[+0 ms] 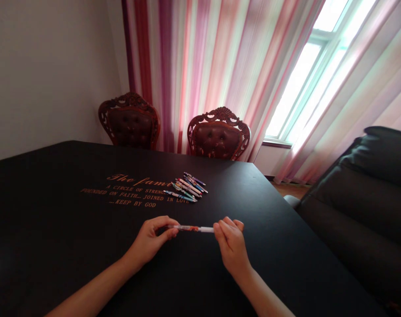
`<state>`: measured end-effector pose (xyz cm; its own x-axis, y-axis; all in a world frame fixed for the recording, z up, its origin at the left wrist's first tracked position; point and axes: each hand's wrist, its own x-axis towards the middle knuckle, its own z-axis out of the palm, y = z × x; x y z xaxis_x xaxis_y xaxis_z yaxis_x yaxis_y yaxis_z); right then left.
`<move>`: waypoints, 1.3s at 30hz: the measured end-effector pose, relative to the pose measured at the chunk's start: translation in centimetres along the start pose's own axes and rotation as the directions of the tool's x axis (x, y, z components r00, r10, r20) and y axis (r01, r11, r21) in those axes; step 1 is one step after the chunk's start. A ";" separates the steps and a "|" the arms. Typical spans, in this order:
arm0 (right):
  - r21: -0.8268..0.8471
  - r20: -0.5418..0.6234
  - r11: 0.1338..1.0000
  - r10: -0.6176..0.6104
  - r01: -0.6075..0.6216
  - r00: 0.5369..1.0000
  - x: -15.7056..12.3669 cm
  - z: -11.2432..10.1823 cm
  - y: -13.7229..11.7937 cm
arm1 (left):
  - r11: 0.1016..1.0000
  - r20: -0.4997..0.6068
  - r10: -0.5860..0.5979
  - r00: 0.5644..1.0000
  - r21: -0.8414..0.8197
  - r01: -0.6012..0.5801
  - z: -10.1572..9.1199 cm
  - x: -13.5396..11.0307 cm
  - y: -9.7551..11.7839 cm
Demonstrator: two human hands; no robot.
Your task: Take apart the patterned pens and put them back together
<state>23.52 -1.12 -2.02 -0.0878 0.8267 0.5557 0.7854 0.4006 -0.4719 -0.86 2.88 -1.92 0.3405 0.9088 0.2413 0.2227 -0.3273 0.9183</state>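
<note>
A slim patterned pen (193, 228) with a white end is held level just above the black table (55, 229). My left hand (152, 240) pinches its left end between thumb and fingers. My right hand (230, 241) grips the white right end, fingers curled round it. Behind the hands, a loose pile of several colourful pens (187, 187) lies on the table, beside orange lettering printed on the tabletop.
Two carved dark-red chairs (130, 119) (219, 134) stand at the table's far edge, before striped pink curtains. A dark padded armchair (362, 207) sits close to the table's right side. A bright window is at the upper right.
</note>
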 end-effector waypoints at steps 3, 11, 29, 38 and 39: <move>0.102 0.040 0.993 0.055 -0.059 0.998 -0.1 0.2 0.1 | 0.999 0.001 0.023 1.000 0.025 -0.023 -0.1 0.0 0.1; 0.217 0.075 0.968 0.112 -0.126 0.991 0.1 -0.2 0.3 | 0.987 -0.017 -0.107 0.994 -0.125 0.104 0.1 0.2 -0.1; 0.177 0.069 0.975 0.120 -0.131 0.990 0.2 0.2 0.5 | 0.997 0.054 -0.049 0.997 -0.059 0.052 0.1 0.0 0.0; 0.420 0.135 0.881 0.177 -0.218 0.975 0.0 0.3 0.3 | 0.970 0.012 -0.150 0.989 -0.189 0.150 0.3 0.2 0.1; 0.435 0.133 0.876 0.166 -0.208 0.977 0.1 0.2 0.2 | 0.968 0.008 -0.158 0.987 -0.196 0.156 0.3 0.2 0.0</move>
<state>23.57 -0.90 -2.24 -0.0364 0.9269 0.3736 0.4395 0.3506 -0.8270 -0.54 2.96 -1.92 0.3086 0.9468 0.0910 0.0896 -0.1242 0.9882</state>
